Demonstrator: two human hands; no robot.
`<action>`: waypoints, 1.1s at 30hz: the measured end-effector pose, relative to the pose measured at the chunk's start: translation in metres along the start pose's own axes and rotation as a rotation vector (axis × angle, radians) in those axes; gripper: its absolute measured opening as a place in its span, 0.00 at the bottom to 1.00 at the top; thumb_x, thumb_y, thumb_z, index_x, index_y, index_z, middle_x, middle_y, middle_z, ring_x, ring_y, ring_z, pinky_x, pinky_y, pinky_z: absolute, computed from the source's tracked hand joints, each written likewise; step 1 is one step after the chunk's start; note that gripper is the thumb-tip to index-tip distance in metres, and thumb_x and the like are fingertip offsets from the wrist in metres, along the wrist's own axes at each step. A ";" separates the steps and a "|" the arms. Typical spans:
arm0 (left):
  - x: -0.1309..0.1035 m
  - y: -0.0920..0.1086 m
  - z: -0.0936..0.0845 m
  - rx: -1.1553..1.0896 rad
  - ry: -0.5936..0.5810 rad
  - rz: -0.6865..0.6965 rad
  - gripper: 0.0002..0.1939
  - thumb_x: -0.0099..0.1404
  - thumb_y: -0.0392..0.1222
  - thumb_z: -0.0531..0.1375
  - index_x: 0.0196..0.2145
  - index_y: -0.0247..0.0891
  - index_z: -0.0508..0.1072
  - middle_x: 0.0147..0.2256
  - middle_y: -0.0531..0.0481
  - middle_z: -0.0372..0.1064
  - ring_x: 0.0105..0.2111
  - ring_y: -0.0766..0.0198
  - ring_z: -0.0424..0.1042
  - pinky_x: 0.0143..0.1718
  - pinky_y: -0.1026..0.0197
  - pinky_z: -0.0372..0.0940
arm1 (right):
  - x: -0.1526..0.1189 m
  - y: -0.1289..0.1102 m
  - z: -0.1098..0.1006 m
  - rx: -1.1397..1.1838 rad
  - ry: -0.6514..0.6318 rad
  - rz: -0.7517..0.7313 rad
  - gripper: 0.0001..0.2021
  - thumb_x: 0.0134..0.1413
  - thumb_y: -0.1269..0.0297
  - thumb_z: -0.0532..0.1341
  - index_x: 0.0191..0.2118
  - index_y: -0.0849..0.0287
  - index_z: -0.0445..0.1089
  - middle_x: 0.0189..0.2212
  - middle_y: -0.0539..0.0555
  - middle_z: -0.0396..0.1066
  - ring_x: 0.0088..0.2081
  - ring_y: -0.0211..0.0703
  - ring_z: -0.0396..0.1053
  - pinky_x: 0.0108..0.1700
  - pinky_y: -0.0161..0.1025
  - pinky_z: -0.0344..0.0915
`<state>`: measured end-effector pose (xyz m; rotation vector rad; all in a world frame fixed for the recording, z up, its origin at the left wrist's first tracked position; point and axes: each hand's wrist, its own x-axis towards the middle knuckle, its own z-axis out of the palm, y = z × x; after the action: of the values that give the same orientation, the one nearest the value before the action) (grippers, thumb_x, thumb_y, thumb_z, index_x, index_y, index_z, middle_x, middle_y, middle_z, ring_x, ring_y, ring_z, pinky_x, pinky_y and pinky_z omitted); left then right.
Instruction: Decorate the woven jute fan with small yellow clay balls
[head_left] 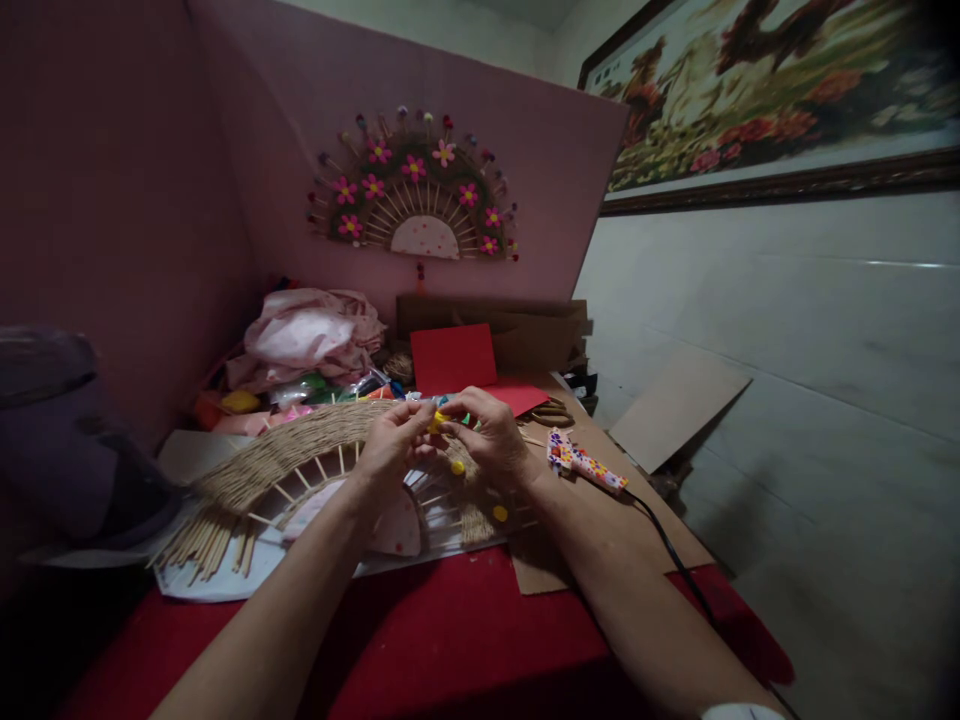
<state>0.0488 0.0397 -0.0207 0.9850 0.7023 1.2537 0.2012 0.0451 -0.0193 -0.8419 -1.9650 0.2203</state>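
A small yellow piece [436, 422], its exact kind too small to tell, is pinched between the fingertips of my left hand [395, 438] and my right hand [489, 432]. Both hands are closed and meet above a half-round fan of woven twine [300, 447] on thin sticks. The fan lies flat, with a pale spotted half-disc [401, 525] at its base. My hands and forearms hide part of its middle. On the fan's right side sit a yellow disc [457, 467] and another yellow disc [500, 513].
Loose sticks [206, 540] lie at the left. A flower-patterned glue gun [585, 462] with a black cord rests on cardboard at the right. Behind are red card [454, 358] and bundled pink cloth [311, 335]. A flowered fan [416, 190] hangs on the pink panel.
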 end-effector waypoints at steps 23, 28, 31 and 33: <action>-0.002 0.004 0.005 -0.023 0.062 0.091 0.14 0.40 0.36 0.68 0.23 0.33 0.67 0.18 0.55 0.65 0.17 0.72 0.64 0.19 0.69 0.55 | 0.003 0.006 0.003 0.476 -0.053 0.286 0.12 0.45 0.57 0.66 0.33 0.58 0.69 0.27 0.50 0.68 0.28 0.36 0.63 0.31 0.34 0.61; 0.000 0.001 0.003 -0.023 0.049 0.108 0.19 0.40 0.43 0.71 0.24 0.34 0.66 0.19 0.55 0.67 0.19 0.72 0.65 0.21 0.69 0.58 | 0.000 0.007 0.005 0.311 -0.055 0.236 0.07 0.52 0.59 0.61 0.33 0.57 0.67 0.26 0.49 0.67 0.27 0.35 0.62 0.31 0.33 0.60; 0.000 0.000 0.002 0.018 0.047 0.079 0.20 0.40 0.43 0.71 0.29 0.33 0.69 0.22 0.53 0.69 0.19 0.70 0.67 0.20 0.68 0.59 | 0.000 0.005 0.004 0.242 -0.032 0.170 0.05 0.52 0.63 0.61 0.35 0.57 0.67 0.30 0.50 0.69 0.31 0.37 0.65 0.35 0.34 0.62; 0.000 -0.001 0.002 0.051 0.015 0.058 0.19 0.41 0.43 0.70 0.29 0.31 0.71 0.22 0.50 0.70 0.20 0.69 0.68 0.20 0.68 0.59 | 0.000 0.004 0.003 0.190 -0.023 0.132 0.06 0.52 0.65 0.61 0.38 0.57 0.68 0.33 0.52 0.70 0.35 0.39 0.66 0.38 0.36 0.62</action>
<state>0.0505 0.0394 -0.0206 1.0450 0.7252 1.3002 0.2005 0.0486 -0.0230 -0.8469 -1.8774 0.4885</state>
